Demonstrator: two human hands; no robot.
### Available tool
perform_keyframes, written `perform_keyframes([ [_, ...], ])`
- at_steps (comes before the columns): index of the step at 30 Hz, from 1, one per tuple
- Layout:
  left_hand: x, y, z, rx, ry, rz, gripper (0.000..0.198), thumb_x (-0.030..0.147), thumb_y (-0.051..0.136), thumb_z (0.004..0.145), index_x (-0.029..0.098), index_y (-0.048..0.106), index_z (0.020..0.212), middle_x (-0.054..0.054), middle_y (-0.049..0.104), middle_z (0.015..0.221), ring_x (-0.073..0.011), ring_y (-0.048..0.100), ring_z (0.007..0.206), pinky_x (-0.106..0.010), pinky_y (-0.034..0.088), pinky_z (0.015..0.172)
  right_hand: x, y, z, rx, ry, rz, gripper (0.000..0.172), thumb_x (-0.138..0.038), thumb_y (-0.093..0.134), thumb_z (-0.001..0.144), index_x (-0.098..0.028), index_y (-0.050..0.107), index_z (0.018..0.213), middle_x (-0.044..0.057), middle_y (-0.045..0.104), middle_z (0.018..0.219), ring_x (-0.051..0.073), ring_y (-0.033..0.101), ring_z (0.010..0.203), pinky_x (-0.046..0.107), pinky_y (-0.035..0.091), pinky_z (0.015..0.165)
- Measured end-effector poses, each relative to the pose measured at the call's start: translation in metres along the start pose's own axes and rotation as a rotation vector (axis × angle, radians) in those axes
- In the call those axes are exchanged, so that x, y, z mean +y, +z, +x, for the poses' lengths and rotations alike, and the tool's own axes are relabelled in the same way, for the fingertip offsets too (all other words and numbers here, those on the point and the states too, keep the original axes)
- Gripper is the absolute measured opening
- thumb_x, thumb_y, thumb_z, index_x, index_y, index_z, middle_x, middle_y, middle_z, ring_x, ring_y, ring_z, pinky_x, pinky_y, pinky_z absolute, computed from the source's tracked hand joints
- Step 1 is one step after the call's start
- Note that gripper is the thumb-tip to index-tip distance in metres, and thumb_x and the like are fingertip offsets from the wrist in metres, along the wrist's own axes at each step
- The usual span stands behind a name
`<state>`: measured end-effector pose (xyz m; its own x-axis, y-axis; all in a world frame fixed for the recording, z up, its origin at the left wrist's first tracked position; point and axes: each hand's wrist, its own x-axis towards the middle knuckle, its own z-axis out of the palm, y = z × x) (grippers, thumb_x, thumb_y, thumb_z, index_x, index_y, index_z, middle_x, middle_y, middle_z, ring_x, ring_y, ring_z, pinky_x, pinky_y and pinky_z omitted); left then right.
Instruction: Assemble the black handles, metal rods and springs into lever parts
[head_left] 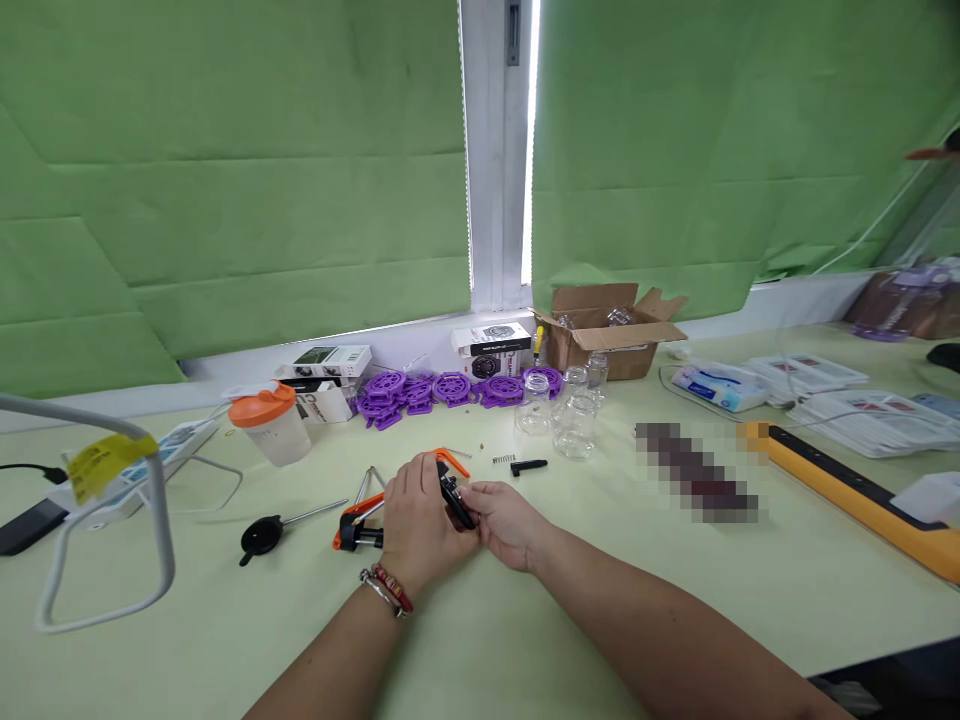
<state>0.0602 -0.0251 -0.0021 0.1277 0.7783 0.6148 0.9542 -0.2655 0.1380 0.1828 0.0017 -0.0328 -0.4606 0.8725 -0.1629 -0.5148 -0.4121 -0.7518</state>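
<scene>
The left hand (418, 515) is grasping the orange clamp (354, 524) while the right hand (504, 520) is pinching its black part (456, 500) beside it; bracing both wrists on the worktop (225, 640) should help.

Left hand (416, 522) and right hand (508, 522), two in all, hold one orange tool (352, 528); left of the grip, one screwdriver (262, 535); beyond it, one spring (504, 459).

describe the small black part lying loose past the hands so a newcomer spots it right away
Start at the cluster of clear glass jars mid-table. Just in front of them, towards the person, a short black part lies flat with a small coiled spring at its left. Unlike the black-handled tool far left, it is stubby and has no metal shaft.
</scene>
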Motion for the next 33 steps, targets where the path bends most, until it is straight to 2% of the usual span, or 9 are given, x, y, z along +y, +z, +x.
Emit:
perform_keyframes([
  [3, 0.0001, 0.0000, 0.0000, 0.007, -0.006, -0.003, 0.067, 0.035, 0.059, 0.058, 0.012, 0.039, 0.118, -0.016, 0.051, 0.111, -0.0328, 0.049, 0.100, -0.046, 0.038, 0.087, 0.0003, -0.0008, -0.0006, -0.010, -0.020, -0.021, 0.026, -0.028, 0.078, 0.060, -0.011, 0.065, 0.075, 0.006, 0.068, 0.068, 0.016, 0.063, 0.066, 0.032, 0.046, 0.073],
  [9, -0.0006, -0.0005, 0.0007, -0.009, -0.012, 0.021, 0.067, 0.036, 0.059, 0.060, 0.009, 0.039, 0.118, -0.016, 0.051, 0.111, -0.0322, 0.048, 0.100, -0.045, 0.038, 0.087, 0.0001, -0.0016, -0.0004, -0.021, 0.010, 0.009, 0.031, -0.038, 0.073, 0.066, -0.009, 0.066, 0.076, 0.008, 0.068, 0.069, 0.016, 0.062, 0.066, 0.032, 0.046, 0.073],
  [13, -0.0007, -0.0004, 0.0002, -0.022, -0.011, 0.017, 0.069, 0.036, 0.059, 0.058, 0.009, 0.039, 0.118, -0.016, 0.051, 0.112, -0.0323, 0.048, 0.100, -0.045, 0.038, 0.087, 0.0006, -0.0033, 0.0002, -0.014, -0.007, -0.008, 0.027, -0.027, 0.078, 0.060, -0.010, 0.065, 0.076, 0.006, 0.068, 0.068, 0.016, 0.063, 0.065, 0.032, 0.046, 0.073],
  [18, 0.0002, -0.0013, 0.0011, -0.015, -0.018, -0.002, 0.067, 0.035, 0.059, 0.058, 0.012, 0.039, 0.118, -0.015, 0.051, 0.111, -0.0325, 0.049, 0.099, -0.044, 0.038, 0.086, 0.0020, -0.0022, 0.0025, -0.012, 0.006, 0.019, 0.026, -0.032, 0.072, 0.067, -0.008, 0.066, 0.076, 0.008, 0.067, 0.067, 0.016, 0.063, 0.066, 0.032, 0.046, 0.071],
  [23, 0.0010, -0.0023, 0.0015, -0.012, -0.025, -0.014, 0.067, 0.034, 0.059, 0.058, 0.011, 0.039, 0.118, -0.015, 0.051, 0.110, -0.0323, 0.049, 0.099, -0.044, 0.037, 0.087, -0.0002, -0.0009, 0.0006, 0.000, -0.005, 0.008, 0.025, -0.026, 0.078, 0.061, -0.010, 0.064, 0.075, 0.006, 0.068, 0.067, 0.015, 0.063, 0.065, 0.031, 0.046, 0.071],
  [27, 0.0003, -0.0016, 0.0011, -0.018, -0.022, -0.005, 0.070, 0.035, 0.060, 0.057, 0.011, 0.039, 0.119, -0.017, 0.050, 0.113, -0.0334, 0.048, 0.102, -0.045, 0.036, 0.089, -0.0013, 0.0007, 0.0001, -0.017, 0.027, 0.035, 0.029, -0.034, 0.074, 0.066, -0.009, 0.065, 0.077, 0.008, 0.068, 0.070, 0.016, 0.063, 0.066, 0.032, 0.047, 0.071],
  [33, -0.0008, -0.0013, 0.0009, -0.016, -0.023, -0.013, 0.071, 0.033, 0.060, 0.055, 0.012, 0.038, 0.119, -0.016, 0.050, 0.114, -0.0340, 0.048, 0.102, -0.046, 0.036, 0.089, -0.0008, -0.0016, -0.0004, -0.005, -0.009, -0.007, 0.027, -0.026, 0.079, 0.058, -0.011, 0.063, 0.073, 0.005, 0.067, 0.066, 0.015, 0.063, 0.064, 0.032, 0.047, 0.073],
])
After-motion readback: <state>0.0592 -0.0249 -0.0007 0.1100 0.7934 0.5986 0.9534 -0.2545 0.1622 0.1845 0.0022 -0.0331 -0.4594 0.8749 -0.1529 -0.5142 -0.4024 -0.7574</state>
